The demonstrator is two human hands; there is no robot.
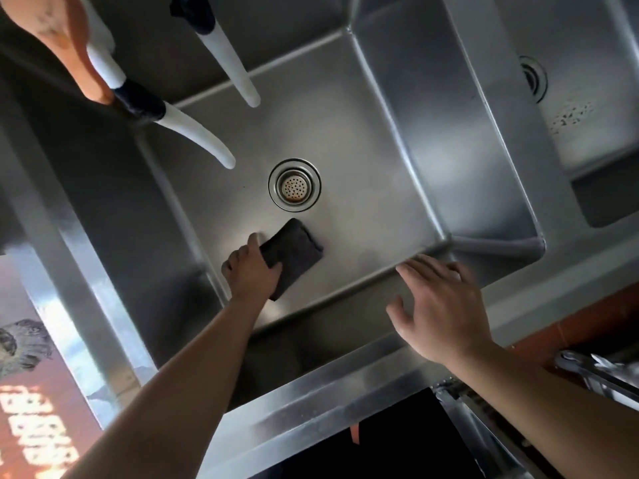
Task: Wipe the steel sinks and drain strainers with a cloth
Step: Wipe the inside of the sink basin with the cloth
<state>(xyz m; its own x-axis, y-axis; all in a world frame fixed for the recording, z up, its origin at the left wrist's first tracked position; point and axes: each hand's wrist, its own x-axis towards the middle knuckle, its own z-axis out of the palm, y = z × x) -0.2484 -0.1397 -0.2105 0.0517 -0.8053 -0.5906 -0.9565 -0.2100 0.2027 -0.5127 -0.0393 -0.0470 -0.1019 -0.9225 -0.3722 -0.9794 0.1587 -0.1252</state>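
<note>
A deep steel sink (pixel 363 143) fills the middle of the view, with a round perforated drain strainer (pixel 294 185) in its floor. My left hand (pixel 250 269) reaches down to the sink floor and grips a folded dark grey cloth (pixel 294 252), which lies flat on the steel just below the strainer. My right hand (pixel 446 309) hovers with spread, relaxed fingers above the sink's front wall and holds nothing. A second sink (pixel 587 140) lies to the right, with its own drain strainer (pixel 534 79) partly in view.
Two white flexible tap hoses (pixel 197 136) (pixel 235 70) with dark bands hang over the sink's back left. An orange hose end (pixel 74 53) hangs at the top left. The steel front rim (pixel 311 395) runs along the bottom. A printed poster (pixel 31 368) stands at the left.
</note>
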